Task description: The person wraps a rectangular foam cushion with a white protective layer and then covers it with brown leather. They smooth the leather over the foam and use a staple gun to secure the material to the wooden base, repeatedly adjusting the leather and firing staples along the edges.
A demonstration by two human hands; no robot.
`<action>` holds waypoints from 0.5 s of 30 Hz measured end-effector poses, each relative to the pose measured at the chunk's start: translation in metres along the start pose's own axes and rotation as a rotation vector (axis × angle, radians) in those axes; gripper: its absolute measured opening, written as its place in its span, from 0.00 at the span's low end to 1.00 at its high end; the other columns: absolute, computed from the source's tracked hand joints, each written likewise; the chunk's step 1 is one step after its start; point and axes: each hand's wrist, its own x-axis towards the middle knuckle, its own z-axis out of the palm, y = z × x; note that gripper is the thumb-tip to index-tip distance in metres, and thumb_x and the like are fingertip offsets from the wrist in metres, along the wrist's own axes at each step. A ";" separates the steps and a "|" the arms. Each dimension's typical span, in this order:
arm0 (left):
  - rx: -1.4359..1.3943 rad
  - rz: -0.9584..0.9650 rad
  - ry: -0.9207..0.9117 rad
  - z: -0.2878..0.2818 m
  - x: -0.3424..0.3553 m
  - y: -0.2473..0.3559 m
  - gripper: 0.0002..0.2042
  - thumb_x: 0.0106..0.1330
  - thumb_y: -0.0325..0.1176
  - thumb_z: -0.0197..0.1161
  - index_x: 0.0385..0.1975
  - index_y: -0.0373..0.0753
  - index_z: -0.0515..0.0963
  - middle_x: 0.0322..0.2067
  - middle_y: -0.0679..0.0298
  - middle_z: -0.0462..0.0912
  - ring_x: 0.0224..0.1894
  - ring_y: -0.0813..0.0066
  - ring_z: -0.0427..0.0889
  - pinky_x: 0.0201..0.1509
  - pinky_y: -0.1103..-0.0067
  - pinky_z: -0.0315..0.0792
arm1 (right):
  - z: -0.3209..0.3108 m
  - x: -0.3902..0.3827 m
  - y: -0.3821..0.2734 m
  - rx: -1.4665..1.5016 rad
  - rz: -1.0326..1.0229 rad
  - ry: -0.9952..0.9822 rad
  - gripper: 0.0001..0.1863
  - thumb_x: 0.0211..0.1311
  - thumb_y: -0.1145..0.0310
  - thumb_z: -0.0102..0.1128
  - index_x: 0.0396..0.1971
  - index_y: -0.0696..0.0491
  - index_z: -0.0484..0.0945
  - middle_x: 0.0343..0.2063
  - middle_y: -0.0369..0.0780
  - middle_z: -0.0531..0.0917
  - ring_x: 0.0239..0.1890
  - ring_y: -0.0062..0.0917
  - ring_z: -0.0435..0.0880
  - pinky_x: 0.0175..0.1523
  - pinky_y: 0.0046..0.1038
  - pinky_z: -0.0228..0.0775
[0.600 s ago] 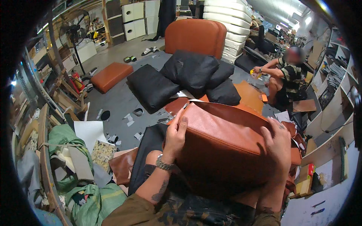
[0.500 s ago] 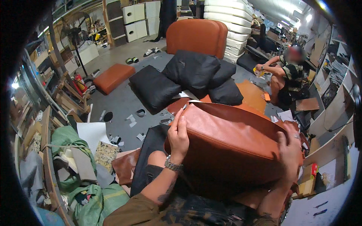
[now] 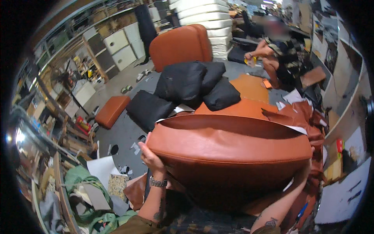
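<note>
A brown-orange leather cushion cover (image 3: 233,146) spans the space before me, with a seam along its near edge. Its far side gapes in a long slit, the pale backing showing at the slit's ends. My left hand (image 3: 152,158), with a metal watch at the wrist, grips the cover's left end, thumb up along the corner. At the right end my right hand (image 3: 313,149) holds the cover from the side; most of its fingers are hidden behind the leather.
Black cushions (image 3: 181,82) are piled ahead on the floor, before large orange cushions (image 3: 177,46). A person (image 3: 286,58) crouches at the right holding something yellow. Leather scraps (image 3: 304,117) lie at the right; green sacks (image 3: 83,183) stand at the left, near a small orange cushion (image 3: 112,111).
The cover has turned more square to me and its slit shows wider. My right hand has gone from its top face to the right end; my left hand has shifted lower on the left end.
</note>
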 end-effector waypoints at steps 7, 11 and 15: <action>-0.007 0.026 -0.167 -0.025 0.015 -0.016 0.35 0.89 0.54 0.32 0.70 0.28 0.74 0.64 0.54 0.82 0.65 0.62 0.80 0.73 0.67 0.70 | -0.056 0.013 0.069 0.122 0.197 0.105 0.32 0.82 0.46 0.57 0.72 0.55 0.73 0.65 0.37 0.80 0.65 0.28 0.78 0.69 0.34 0.72; -0.071 -0.036 -0.191 -0.040 0.024 -0.028 0.34 0.88 0.55 0.35 0.70 0.30 0.75 0.65 0.55 0.81 0.65 0.62 0.80 0.73 0.66 0.70 | -0.042 0.020 0.065 0.114 0.114 0.031 0.30 0.81 0.52 0.58 0.72 0.57 0.73 0.65 0.38 0.80 0.64 0.26 0.80 0.67 0.32 0.74; 0.078 -0.074 -0.007 -0.044 0.025 -0.025 0.35 0.86 0.58 0.36 0.66 0.32 0.76 0.65 0.54 0.81 0.65 0.58 0.79 0.75 0.61 0.68 | -0.009 0.022 0.037 0.042 0.018 -0.121 0.28 0.82 0.54 0.56 0.70 0.58 0.75 0.62 0.39 0.83 0.62 0.24 0.82 0.65 0.30 0.76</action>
